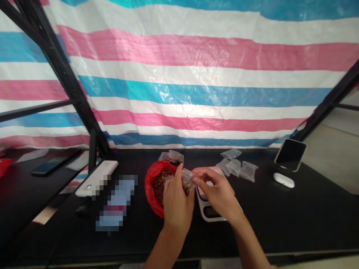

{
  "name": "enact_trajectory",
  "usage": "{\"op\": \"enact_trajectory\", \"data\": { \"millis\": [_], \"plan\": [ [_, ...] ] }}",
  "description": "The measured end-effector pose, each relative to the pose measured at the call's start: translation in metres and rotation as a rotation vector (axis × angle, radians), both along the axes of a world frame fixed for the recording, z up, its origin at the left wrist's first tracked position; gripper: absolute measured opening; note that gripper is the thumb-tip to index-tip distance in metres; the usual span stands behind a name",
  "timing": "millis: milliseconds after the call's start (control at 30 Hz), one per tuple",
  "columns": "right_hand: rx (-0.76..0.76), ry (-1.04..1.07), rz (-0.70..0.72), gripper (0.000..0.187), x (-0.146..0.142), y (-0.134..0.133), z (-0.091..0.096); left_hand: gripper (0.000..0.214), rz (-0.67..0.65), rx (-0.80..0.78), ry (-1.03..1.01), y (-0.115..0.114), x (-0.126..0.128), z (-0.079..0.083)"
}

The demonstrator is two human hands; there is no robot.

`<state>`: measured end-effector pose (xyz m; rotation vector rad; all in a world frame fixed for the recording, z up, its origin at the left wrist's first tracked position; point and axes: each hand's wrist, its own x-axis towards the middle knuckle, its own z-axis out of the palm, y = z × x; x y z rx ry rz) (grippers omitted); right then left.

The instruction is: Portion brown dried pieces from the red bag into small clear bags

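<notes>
Between my two hands is a small clear plastic bag (187, 180) with brownish bits in it. My left hand (177, 200) grips it from the left, fingers wrapped round it. The fingertips of my right hand (217, 188) pinch its right edge. A red bag (151, 194), rolled open and holding brown granular pieces, stands just left of my left hand and is partly covered by it. Below my right hand lies a white kitchen scale (206, 213), largely hidden. Behind the red bag rest a couple of filled clear bags (176, 155).
Several flat clear bags (234, 167) lie right of the scale. Farther right are a white earbud case (284, 180) and a propped dark-screened device (291, 155). A white power bank-like block (98, 177) and a blurred-out phone-shaped item (117, 203) lie left. Striped sheeting (196, 86) hangs behind.
</notes>
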<state>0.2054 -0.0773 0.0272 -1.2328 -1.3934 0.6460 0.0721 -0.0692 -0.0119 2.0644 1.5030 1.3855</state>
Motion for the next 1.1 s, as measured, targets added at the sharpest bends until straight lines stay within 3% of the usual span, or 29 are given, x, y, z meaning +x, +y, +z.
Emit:
{"op": "enact_trajectory", "data": {
  "millis": [100, 167, 267, 400, 667, 833, 1100],
  "plan": [
    [-0.017, 0.080, -0.132, 0.027, 0.014, 0.004, -0.008, 0.069, 0.011, 0.069, 0.080, -0.005, 0.009, 0.004],
    [-0.041, 0.024, -0.263, 0.029, 0.030, 0.005, -0.014, 0.067, 0.032, 0.159, 0.112, -0.012, 0.018, 0.004],
    [-0.081, -0.274, -0.465, 0.030, 0.053, 0.004, -0.024, 0.051, 0.027, 0.235, 0.106, -0.023, 0.031, 0.002],
    [0.016, -0.583, -0.594, 0.032, 0.069, 0.004, -0.034, 0.045, -0.046, 0.192, 0.002, -0.028, 0.035, 0.000],
    [-0.023, -0.195, -0.980, 0.042, 0.059, 0.005, -0.017, 0.031, 0.033, 0.139, -0.194, -0.008, 0.006, 0.001],
    [-0.029, -0.056, -1.040, 0.042, 0.046, 0.001, -0.004, 0.025, 0.010, 0.210, -0.181, -0.013, -0.002, 0.000],
    [-0.196, -0.066, -0.929, 0.036, 0.050, -0.007, 0.003, 0.019, -0.014, 0.266, -0.187, -0.009, -0.004, 0.003]
  ]
}}
